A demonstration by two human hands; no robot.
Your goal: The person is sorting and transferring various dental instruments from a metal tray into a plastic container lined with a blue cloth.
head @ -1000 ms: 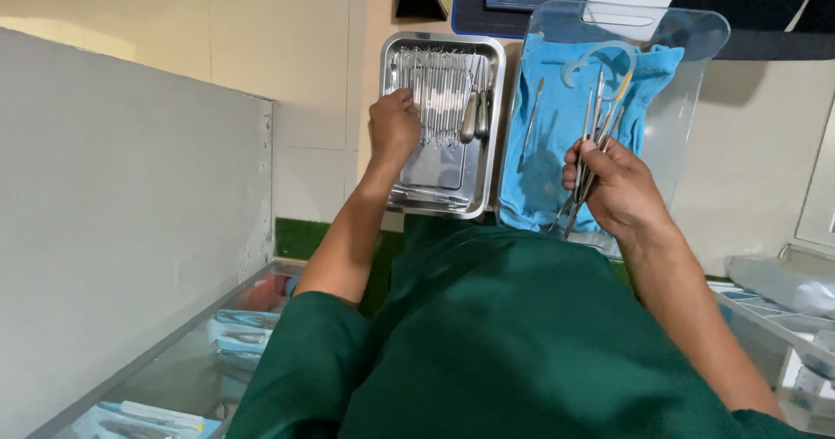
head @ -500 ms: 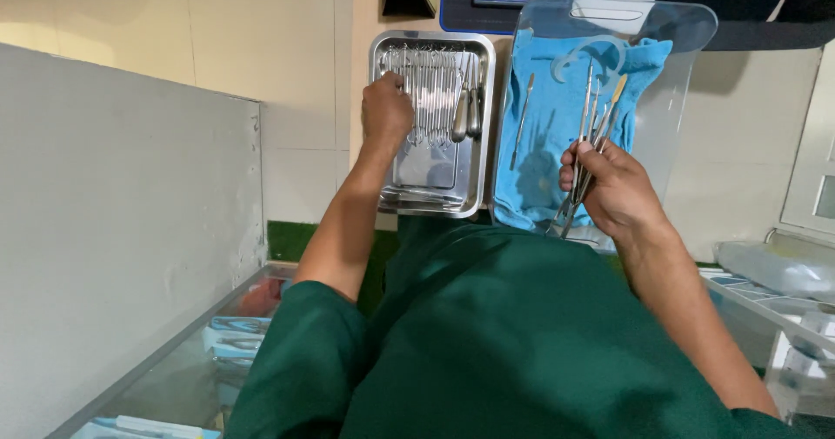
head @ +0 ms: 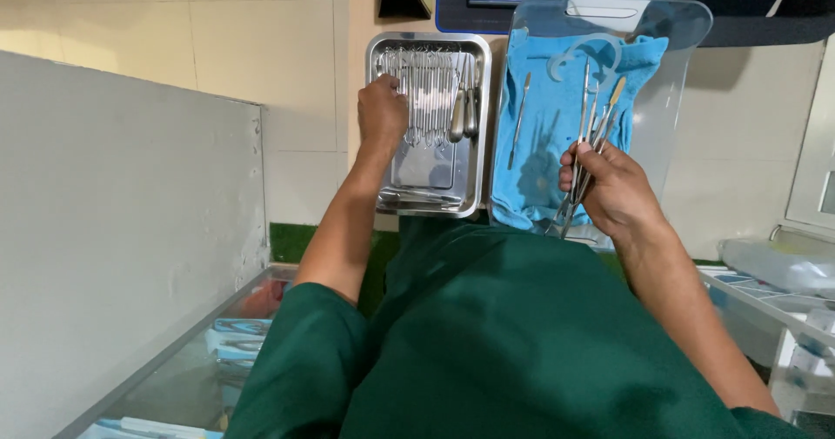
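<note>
Tiled wall behind, left hand (head: 381, 113) pinches instruments in the steel tray (head: 383, 49), right hand (head: 609, 187) clamps loose metal tools (head: 591, 126) that could slip.

A pale work surface (head: 765, 91) carries everything here. At about eleven o'clock from the middle of the view, a rectangular steel tray (head: 379, 49) rests flat on it. Just beside the tray, toward one o'clock, lies a clear plastic tray (head: 687, 22) lined with a blue cloth (head: 539, 169). Beyond both, at twelve o'clock, a dark flat device (head: 452, 13) sits near the trays' far edges.
</note>
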